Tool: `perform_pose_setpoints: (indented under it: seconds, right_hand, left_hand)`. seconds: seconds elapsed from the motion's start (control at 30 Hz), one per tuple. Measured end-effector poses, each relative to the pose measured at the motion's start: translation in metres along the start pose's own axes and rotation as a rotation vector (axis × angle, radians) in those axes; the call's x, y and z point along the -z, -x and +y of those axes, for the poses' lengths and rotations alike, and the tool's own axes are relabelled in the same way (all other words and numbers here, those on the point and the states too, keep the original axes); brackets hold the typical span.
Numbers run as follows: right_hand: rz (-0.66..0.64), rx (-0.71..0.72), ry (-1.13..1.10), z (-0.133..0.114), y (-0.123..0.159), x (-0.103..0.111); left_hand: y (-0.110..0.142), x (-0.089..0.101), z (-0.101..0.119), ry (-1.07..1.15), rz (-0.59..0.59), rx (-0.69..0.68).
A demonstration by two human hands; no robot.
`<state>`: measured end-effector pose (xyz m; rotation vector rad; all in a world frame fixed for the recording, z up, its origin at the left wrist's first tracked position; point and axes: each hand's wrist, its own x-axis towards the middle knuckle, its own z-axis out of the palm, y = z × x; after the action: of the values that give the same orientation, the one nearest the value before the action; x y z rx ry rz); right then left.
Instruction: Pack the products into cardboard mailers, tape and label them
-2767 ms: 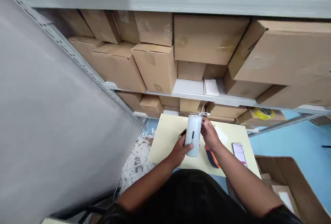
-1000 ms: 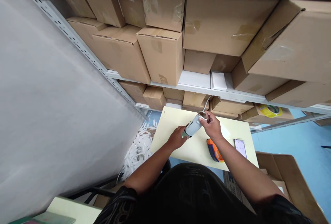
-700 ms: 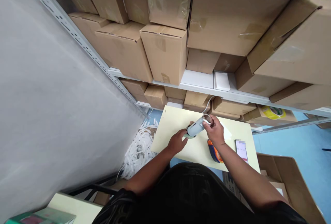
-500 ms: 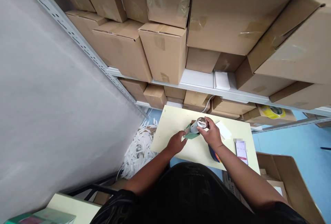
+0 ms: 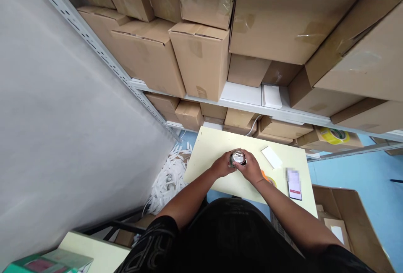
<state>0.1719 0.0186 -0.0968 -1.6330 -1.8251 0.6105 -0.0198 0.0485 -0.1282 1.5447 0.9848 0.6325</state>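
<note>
Above the pale yellow table (image 5: 217,143), both hands come together around a cylinder with a round, shiny metal top (image 5: 238,157). The top faces up towards me. My left hand (image 5: 223,165) is closed around the left side, where a sliver of green box (image 5: 232,163) shows; the rest of the box is hidden. My right hand (image 5: 251,168) grips the cylinder near its rim from the right, fingers curled over the far edge. How deep the cylinder sits in the box cannot be made out.
A white card or flat box (image 5: 271,157) and a phone (image 5: 294,185) lie to the right. A tape roll (image 5: 271,181) is partly behind my right forearm. Cardboard boxes (image 5: 198,61) fill the shelves ahead. White scraps (image 5: 166,185) pile up left; an open carton (image 5: 349,214) stands right.
The cylinder has gone from tilted to roughly upright. My hands have drawn closer together, the right moving left and down, and the green box is now mostly covered.
</note>
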Motion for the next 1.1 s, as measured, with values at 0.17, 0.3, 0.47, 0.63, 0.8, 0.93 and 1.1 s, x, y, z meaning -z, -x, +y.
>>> perform_pose_setpoints:
  seconds: [0.17, 0.3, 0.47, 0.63, 0.8, 0.93, 1.1]
  right_hand:
    - [-0.021, 0.113, 0.130, 0.008, 0.007, -0.007]
    - [0.007, 0.076, 0.215, 0.016, 0.010, -0.006]
    - [-0.064, 0.019, 0.263, 0.022, 0.008, 0.001]
    - [-0.098, -0.002, 0.403, 0.016, 0.002, 0.007]
    - [-0.165, 0.014, 0.505, 0.007, 0.000, 0.012]
    - [-0.233, 0.020, 0.588, 0.004, -0.004, 0.018]
    - [-0.290, 0.076, 0.638, 0.001, -0.005, 0.021]
  left_hand:
    - [0.000, 0.002, 0.003, -0.040, -0.035, -0.030]
    - [0.003, 0.003, 0.007, -0.154, -0.041, 0.029]
    - [0.003, 0.001, 0.010, -0.195, -0.058, 0.051]
    - [0.002, -0.001, 0.010, -0.196, -0.058, 0.078]
    - [0.003, -0.003, 0.011, -0.220, -0.048, 0.086]
    - [0.002, -0.004, 0.011, -0.240, -0.066, 0.070]
    - [0.001, -0.004, 0.010, -0.274, -0.067, 0.080]
